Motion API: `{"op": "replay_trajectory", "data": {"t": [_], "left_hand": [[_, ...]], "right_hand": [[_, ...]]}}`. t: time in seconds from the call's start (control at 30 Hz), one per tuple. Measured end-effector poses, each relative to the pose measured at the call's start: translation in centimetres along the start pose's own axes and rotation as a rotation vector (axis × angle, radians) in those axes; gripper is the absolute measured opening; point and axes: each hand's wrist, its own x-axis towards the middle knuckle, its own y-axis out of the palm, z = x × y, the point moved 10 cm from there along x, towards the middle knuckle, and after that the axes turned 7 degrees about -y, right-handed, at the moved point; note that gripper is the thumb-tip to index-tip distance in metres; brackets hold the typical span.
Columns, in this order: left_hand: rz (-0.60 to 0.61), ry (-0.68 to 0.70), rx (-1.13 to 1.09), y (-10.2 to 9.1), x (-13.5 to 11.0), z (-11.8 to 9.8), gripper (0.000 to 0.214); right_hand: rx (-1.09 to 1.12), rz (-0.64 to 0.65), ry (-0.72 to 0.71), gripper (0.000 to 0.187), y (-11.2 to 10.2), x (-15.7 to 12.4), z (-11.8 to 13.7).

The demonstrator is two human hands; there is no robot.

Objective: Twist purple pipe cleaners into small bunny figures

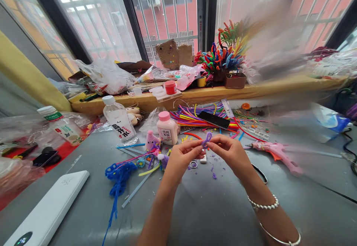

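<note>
A purple pipe cleaner [208,138], bent into a small loop, is held up over the grey table between my two hands. My left hand [186,157] pinches its lower left side with thumb and forefinger. On the other side my right hand [226,151] grips it in the same way, and the fingertips nearly meet. Purple fluff scraps [214,175] and a metal ring [193,164] lie beneath. Left of my hands are a pink plush-like figure [152,140] and a tangle of blue pipe cleaners [119,177].
Bottles [119,121] and a pink-capped jar [167,129] stand behind my left hand. A phone [213,119] rests on bundled pipe cleaners [189,116]. To the right lies a pink glue gun [279,155] with its cord. A white power bank [50,209] sits at front left.
</note>
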Motion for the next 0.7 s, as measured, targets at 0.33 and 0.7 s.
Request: {"op": "replay_trajectory", "data": {"t": [0.33, 0.7], "left_hand": [[-0.049, 0.046, 0.085, 0.0, -0.2, -0.4, 0.025], [-0.134, 0.222, 0.252, -0.7, -0.5, -2.0, 0.020]], "right_hand": [[-0.079, -0.071, -0.115, 0.010, -0.3, -0.2, 1.0], [0.118, -0.045, -0.023, 0.013, 0.5, -0.4, 0.0]]}}
